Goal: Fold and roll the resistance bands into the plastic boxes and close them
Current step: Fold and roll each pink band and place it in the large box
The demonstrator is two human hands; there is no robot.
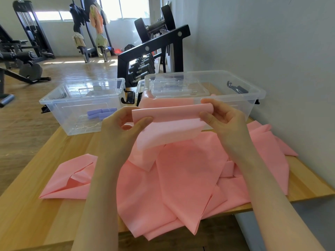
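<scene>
Pink resistance band (181, 178) lies heaped over the near and right part of the wooden table (36, 205), and one end of it is lifted between both hands in front of the boxes. The left hand (125, 127) pinches the left edge of the folded end with thumb on the near face and fingers behind; the right hand (223, 116) pinches the right edge, where the band curls over into the start of a roll. To the far left stands an open plastic box (54, 105) with purple rolled bands (100, 113) already inside; to the far right is a second, larger clear box (253, 91) holding what look like lids.

The step in hand appears to be starting the roll. It should go best if both edges stay level, so the roll does not cone out to one side, and if the band is kept lightly taut between the hands while the thumbs turn it over. The loose tail lies crumpled and overlapped on the table; smoothing it flat ahead of the roll would likely avoid trapped creases.
</scene>
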